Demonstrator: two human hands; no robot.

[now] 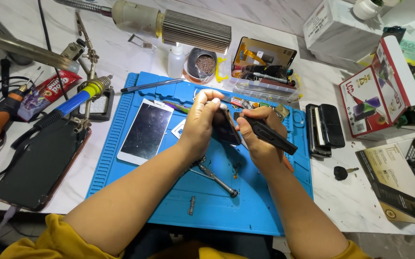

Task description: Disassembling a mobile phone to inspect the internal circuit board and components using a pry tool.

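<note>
Left hand (201,121): fingers clasp upright phone (227,127), mostly hidden. Right hand (260,136): fingers grip black tool (270,136), tip concealed. Blue mat (246,201) beneath.

Bright, even overhead light; soft shadows under forearms; faint glare on white phone screen (146,130); wide-angle bending at edges; focus sharp.
</note>
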